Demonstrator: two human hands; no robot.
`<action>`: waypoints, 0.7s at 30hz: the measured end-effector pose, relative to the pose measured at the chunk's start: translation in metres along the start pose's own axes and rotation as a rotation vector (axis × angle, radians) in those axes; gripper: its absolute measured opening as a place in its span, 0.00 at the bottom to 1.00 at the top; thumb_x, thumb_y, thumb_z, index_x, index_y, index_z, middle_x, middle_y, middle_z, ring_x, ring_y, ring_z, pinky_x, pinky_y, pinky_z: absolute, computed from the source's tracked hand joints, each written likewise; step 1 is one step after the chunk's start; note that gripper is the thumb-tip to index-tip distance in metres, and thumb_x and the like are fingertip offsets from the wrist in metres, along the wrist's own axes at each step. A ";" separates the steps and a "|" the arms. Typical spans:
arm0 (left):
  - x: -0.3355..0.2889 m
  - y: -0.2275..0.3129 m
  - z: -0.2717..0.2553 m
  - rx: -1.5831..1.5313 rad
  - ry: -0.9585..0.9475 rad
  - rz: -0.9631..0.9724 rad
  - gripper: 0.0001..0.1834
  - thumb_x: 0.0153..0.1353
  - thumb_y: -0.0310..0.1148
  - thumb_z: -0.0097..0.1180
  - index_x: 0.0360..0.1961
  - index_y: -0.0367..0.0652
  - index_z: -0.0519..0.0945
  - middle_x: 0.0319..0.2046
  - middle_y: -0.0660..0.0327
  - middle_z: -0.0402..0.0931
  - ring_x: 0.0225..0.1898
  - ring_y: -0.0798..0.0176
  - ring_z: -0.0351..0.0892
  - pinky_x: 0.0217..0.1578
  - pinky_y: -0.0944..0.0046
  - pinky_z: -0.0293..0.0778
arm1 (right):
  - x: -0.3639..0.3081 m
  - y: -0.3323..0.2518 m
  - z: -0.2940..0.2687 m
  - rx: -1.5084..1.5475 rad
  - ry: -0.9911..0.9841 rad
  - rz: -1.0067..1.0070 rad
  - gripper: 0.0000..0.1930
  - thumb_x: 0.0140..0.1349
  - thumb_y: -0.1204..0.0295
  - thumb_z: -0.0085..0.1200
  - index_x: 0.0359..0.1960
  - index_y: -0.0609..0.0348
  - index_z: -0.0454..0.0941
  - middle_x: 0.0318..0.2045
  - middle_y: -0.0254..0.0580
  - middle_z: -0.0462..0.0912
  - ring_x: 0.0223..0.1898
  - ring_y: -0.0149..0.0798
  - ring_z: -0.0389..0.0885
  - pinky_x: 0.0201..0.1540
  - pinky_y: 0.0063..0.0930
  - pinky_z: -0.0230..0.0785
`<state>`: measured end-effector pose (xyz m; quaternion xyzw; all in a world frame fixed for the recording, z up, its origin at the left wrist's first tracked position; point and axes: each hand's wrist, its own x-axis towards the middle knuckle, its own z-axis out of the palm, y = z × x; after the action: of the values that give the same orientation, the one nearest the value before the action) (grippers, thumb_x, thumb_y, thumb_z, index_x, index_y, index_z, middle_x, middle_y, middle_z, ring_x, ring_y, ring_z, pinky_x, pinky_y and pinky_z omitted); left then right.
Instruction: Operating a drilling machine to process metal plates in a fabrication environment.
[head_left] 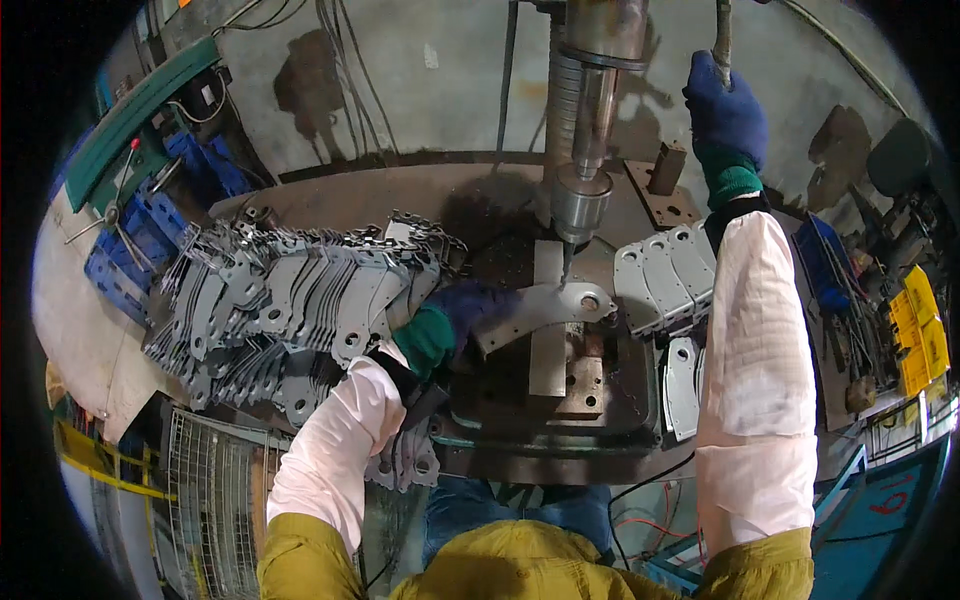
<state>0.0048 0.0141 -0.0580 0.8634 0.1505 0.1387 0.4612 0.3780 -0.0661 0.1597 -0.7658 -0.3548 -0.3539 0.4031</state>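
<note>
My left hand (pixel 468 308), in a blue glove with a green cuff, grips the left end of a curved grey metal bracket (pixel 545 310). The bracket lies across a steel bar (pixel 546 368) on the drill press table (pixel 500 430). Over it hangs the drill chuck (pixel 582 203), and the drill bit (pixel 567 266) reaches down to the bracket's upper edge; whether it touches cannot be made out. High at the right, my gloved right hand (pixel 728 112) is closed around the drill press lever (pixel 723 40). The left fingertips are partly hidden in shadow.
Many similar brackets (pixel 330 300) are stacked at the left. Smaller bracket stacks (pixel 665 270) stand right of the drill. A steel block on a plate (pixel 665 190) sits behind. Blue bins (pixel 135 240) are far left; a yellow bin (pixel 918 330) is far right.
</note>
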 end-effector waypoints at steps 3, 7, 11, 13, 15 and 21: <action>-0.008 -0.027 0.010 -0.340 0.159 -0.170 0.23 0.62 0.44 0.68 0.53 0.41 0.85 0.44 0.62 0.86 0.44 0.69 0.82 0.50 0.64 0.77 | -0.005 -0.026 -0.010 0.172 -0.081 0.193 0.14 0.68 0.63 0.55 0.53 0.43 0.78 0.33 0.37 0.86 0.34 0.42 0.87 0.35 0.38 0.78; -0.002 0.003 0.010 -0.289 0.141 -0.225 0.21 0.65 0.45 0.65 0.51 0.41 0.86 0.41 0.61 0.86 0.40 0.68 0.82 0.46 0.64 0.78 | -0.005 -0.004 -0.004 0.130 0.086 -0.154 0.13 0.68 0.63 0.54 0.53 0.44 0.79 0.32 0.37 0.86 0.34 0.42 0.87 0.36 0.37 0.78; 0.000 0.040 0.008 -0.147 0.081 -0.402 0.18 0.72 0.44 0.54 0.54 0.45 0.84 0.42 0.58 0.86 0.41 0.53 0.85 0.46 0.60 0.79 | -0.001 0.020 0.001 0.015 0.276 -0.627 0.13 0.71 0.56 0.52 0.47 0.48 0.82 0.30 0.36 0.87 0.33 0.39 0.87 0.37 0.34 0.76; -0.004 0.040 0.009 -0.150 0.125 -0.385 0.17 0.71 0.42 0.57 0.55 0.48 0.84 0.42 0.57 0.86 0.40 0.53 0.85 0.45 0.60 0.80 | -0.002 0.014 0.003 0.144 0.182 -0.455 0.13 0.72 0.56 0.51 0.47 0.47 0.82 0.30 0.36 0.87 0.33 0.38 0.87 0.37 0.34 0.76; -0.011 0.021 0.012 -0.069 0.173 -0.198 0.19 0.66 0.44 0.63 0.51 0.41 0.86 0.43 0.56 0.87 0.42 0.61 0.84 0.49 0.62 0.77 | -0.004 0.000 0.005 0.361 0.047 -0.146 0.12 0.71 0.57 0.52 0.48 0.45 0.82 0.30 0.36 0.87 0.33 0.39 0.87 0.36 0.34 0.76; -0.011 0.009 0.013 0.076 0.207 0.098 0.17 0.66 0.39 0.62 0.49 0.39 0.87 0.44 0.57 0.87 0.43 0.66 0.83 0.50 0.63 0.76 | -0.005 -0.015 0.002 0.334 0.218 -0.047 0.24 0.69 0.48 0.53 0.31 0.58 0.83 0.23 0.51 0.84 0.30 0.54 0.85 0.33 0.46 0.73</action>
<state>0.0005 -0.0047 -0.0590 0.8676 0.1601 0.2437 0.4029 0.3632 -0.0594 0.1601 -0.6370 -0.3806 -0.3800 0.5523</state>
